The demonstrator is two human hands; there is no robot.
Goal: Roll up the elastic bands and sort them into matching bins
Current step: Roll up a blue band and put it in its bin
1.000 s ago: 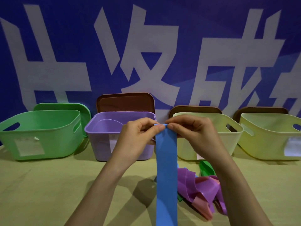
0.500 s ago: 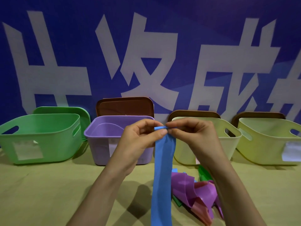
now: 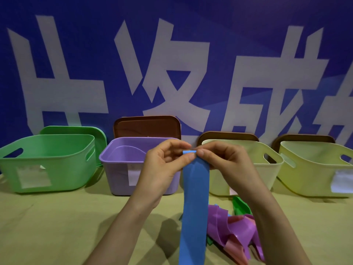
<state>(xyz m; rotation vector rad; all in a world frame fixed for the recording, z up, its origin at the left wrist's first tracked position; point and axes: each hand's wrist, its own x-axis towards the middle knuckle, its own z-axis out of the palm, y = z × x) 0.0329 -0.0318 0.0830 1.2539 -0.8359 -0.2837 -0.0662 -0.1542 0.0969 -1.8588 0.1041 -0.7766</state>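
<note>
Blue elastic band (image 3: 194,197) hanging over the tabletop (image 3: 57,226) near its front edge, in front of the purple bin (image 3: 122,159). Being pinched at the top end by left hand (image 3: 164,165) and right hand (image 3: 227,163), fingertips gripping a first small fold. Probably just starting the roll; next needing even, tight turns downward.

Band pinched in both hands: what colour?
Blue band, held by left hand and right hand; head view.
</note>
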